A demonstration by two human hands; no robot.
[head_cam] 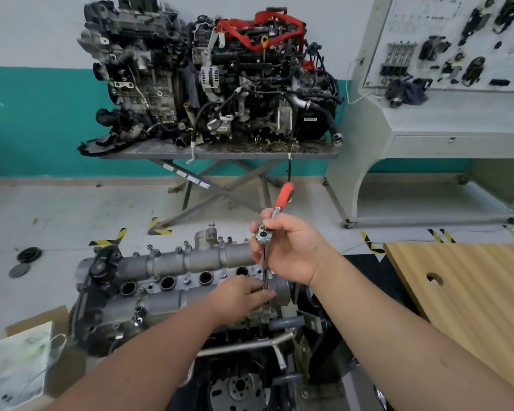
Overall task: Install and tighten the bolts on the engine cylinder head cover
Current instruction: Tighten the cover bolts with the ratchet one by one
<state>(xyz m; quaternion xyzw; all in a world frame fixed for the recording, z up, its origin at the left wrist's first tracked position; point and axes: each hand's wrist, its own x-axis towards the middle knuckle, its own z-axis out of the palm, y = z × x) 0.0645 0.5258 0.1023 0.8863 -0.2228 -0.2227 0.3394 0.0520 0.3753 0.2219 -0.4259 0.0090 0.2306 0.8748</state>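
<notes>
Here, going from left to right, a flat black disc point(29, 255) lies on the floor at about 9 o'clock from the grey cylinder head cover point(172, 280). The cover sits low in the middle of the view, on top of an engine on a stand. Four round dark holes run in a row along its top. Small bolts point(179, 249) stand up along its far edge.

The left hand point(240, 295) rests on the right end of the cover. Its fingers are bent and close together, and they pinch the bottom of a thin shiny bar point(265, 272) that stands up from the cover.

At about 12 o'clock from that hand, the right hand point(291, 250) holds the ratchet point(277, 213). Its fingers and thumb curl around the metal head of the tool. The orange handle sticks out past the fingers, pointing up and away toward 1 o'clock.

Far back, at 12 o'clock, two dirty big engines point(208, 75) sit on a metal table point(220, 152). A wooden board point(463, 280) lies at 3 o'clock from the hands.
</notes>
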